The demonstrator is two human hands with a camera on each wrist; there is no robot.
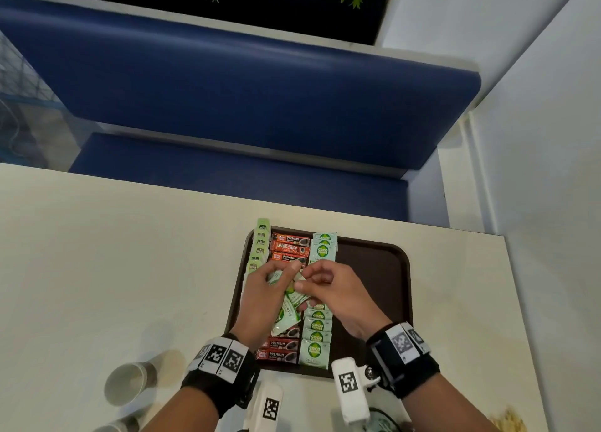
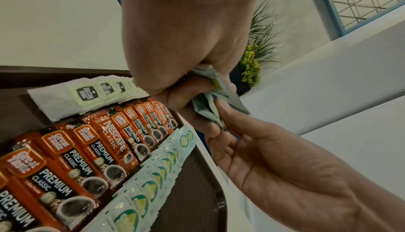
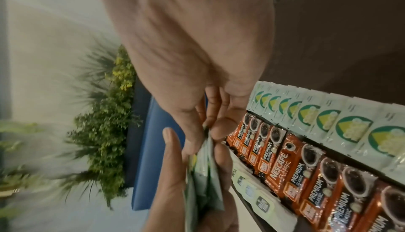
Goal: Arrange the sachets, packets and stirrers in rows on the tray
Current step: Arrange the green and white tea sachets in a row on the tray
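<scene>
A brown tray (image 1: 374, 269) on the table carries three rows: tea bags (image 1: 260, 246) on the left, orange coffee sticks (image 1: 289, 249) in the middle, pale green sachets (image 1: 317, 334) to their right. Above the tray's middle my left hand (image 1: 283, 275) grips a fanned bunch of green sachets (image 1: 289, 314). My right hand (image 1: 309, 285) pinches the top of that bunch between thumb and fingers. In the left wrist view the bunch (image 2: 206, 107) sits crumpled between both hands. The right wrist view shows the fingertips (image 3: 221, 128) on the sachets (image 3: 206, 175).
The tray's right half (image 1: 380, 295) is bare. Two paper cups (image 1: 126, 383) lie on the cream table (image 1: 113, 252) at the near left. A blue bench (image 1: 227, 89) stands beyond the table's far edge. A white wall runs along the right.
</scene>
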